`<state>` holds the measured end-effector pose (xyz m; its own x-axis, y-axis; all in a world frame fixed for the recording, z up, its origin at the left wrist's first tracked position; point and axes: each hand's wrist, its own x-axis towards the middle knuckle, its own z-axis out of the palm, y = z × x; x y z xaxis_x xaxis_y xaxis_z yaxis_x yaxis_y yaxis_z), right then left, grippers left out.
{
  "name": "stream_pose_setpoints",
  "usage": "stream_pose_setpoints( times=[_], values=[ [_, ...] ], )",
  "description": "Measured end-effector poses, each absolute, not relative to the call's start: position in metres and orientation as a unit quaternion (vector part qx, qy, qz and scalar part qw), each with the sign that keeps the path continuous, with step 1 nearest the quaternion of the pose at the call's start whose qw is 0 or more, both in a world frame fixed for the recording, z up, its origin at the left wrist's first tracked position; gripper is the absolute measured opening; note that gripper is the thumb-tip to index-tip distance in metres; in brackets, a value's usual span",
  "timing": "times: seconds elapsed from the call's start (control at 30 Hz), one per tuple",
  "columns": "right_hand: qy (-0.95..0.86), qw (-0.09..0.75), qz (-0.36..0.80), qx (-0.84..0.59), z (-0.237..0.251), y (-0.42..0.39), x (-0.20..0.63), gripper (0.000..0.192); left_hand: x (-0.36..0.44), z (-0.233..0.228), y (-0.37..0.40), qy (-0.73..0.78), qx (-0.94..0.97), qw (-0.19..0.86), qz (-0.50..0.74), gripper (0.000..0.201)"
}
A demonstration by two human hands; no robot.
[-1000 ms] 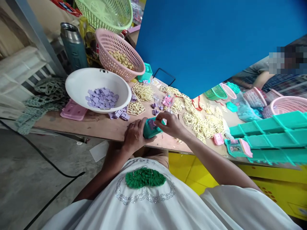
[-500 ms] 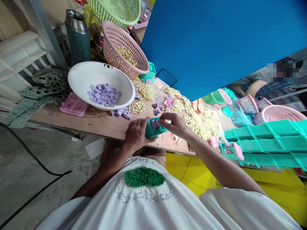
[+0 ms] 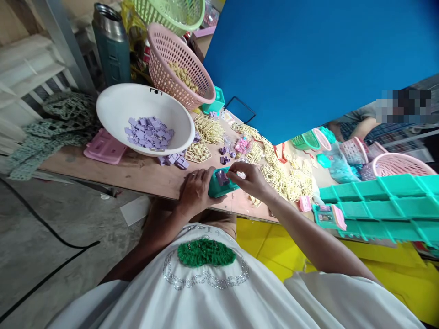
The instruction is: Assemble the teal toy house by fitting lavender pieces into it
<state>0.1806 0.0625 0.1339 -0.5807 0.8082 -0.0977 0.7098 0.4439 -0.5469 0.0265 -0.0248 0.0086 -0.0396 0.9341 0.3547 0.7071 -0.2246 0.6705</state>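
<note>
My left hand grips a small teal plastic case at the near edge of the wooden table. A purple piece sits in the top of the case. My right hand rests on the case's right end, with its fingertips pinched at the top by that piece. A white bowl holding several purple pieces stands to the left. More purple pieces lie loose beside the bowl.
Cream plastic frames are scattered across the table. A pink basket, a green basket and a steel flask stand at the back left. Teal trays are stacked at right. Another person sits beyond a blue board.
My hands stay on the teal case and have barely shifted. The view has drifted a little, so the table things sit slightly higher and further right.
</note>
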Motion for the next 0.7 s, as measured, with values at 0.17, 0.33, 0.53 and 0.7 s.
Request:
stream_pose_setpoints(
  times=[0.17, 0.33, 0.53, 0.7],
  values=[
    [-0.857, 0.084, 0.248, -0.444, 0.132, 0.061, 0.182, 0.026, 0.026, 0.008, -0.025, 0.600, 0.679, 0.150, 0.396, 0.085],
    [-0.869, 0.072, 0.227, -0.434, 0.134, 0.059, 0.183, 0.022, 0.025, 0.007, -0.025, 0.599, 0.681, 0.152, 0.394, 0.081],
    [-0.888, 0.049, 0.210, -0.405, 0.131, 0.065, 0.181, 0.014, 0.025, 0.007, -0.025, 0.597, 0.683, 0.151, 0.393, 0.077],
    [-0.886, 0.031, 0.251, -0.388, 0.131, 0.072, 0.179, 0.017, 0.025, 0.007, -0.025, 0.607, 0.683, 0.150, 0.379, 0.083]
  ],
)
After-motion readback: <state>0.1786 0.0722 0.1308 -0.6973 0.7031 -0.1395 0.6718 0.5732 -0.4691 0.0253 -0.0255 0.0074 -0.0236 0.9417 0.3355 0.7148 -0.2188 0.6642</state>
